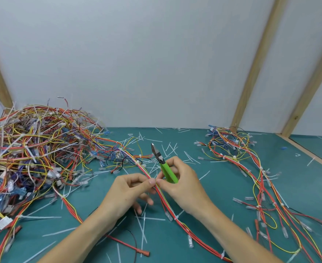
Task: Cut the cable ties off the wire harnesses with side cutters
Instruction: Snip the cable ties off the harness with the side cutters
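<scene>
A red and yellow wire harness [170, 211] runs diagonally across the green mat between my hands. My left hand [127, 192] pinches it between thumb and forefinger near the middle of the view. My right hand [183, 183] grips the green-handled side cutters [163, 164], whose jaws point up and away from me, and its thumb also touches the harness right beside my left fingertips. A white cable tie [176, 217] wraps the harness a little nearer to me.
A big tangled pile of harnesses [32, 149] fills the left of the mat. A smaller bundle of harnesses [238, 149] trails down the right side. Several cut white tie pieces [143, 226] lie scattered over the mat. A white wall with wooden battens [255, 69] stands behind.
</scene>
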`<action>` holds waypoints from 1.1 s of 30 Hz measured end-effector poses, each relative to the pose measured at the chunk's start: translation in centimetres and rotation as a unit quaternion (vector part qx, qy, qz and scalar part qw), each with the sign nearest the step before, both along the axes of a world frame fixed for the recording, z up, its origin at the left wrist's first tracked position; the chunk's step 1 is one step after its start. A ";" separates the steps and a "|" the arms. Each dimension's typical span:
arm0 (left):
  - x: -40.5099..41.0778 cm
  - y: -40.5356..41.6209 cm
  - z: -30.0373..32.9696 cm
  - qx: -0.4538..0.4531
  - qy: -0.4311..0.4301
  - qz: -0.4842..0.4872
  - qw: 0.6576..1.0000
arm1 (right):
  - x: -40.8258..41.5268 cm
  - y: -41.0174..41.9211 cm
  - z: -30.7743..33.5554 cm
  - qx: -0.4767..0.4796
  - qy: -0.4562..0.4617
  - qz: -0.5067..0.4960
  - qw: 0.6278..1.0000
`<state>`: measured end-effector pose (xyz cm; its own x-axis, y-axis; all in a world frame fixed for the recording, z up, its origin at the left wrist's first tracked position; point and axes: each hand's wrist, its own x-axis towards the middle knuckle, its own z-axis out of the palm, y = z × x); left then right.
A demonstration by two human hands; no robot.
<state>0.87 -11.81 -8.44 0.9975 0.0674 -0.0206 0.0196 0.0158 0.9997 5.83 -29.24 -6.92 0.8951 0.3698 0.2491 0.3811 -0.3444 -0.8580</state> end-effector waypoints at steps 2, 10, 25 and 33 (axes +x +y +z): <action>-0.1 0.0 0.2 0.000 -0.003 0.006 1.000 | -0.2 0.1 0.0 -0.010 -0.015 -0.002 1.000; -0.1 -0.3 0.1 -0.005 -0.002 0.034 0.999 | -0.1 0.1 -0.2 -0.031 -0.027 -0.036 0.999; 0.0 -0.1 -0.5 -0.005 -0.023 0.025 0.999 | 0.4 -0.3 1.4 0.242 0.129 0.000 0.962; 0.3 -0.1 -0.9 -0.030 -0.042 0.050 0.997 | 0.6 -0.6 1.7 0.245 0.069 -0.045 0.966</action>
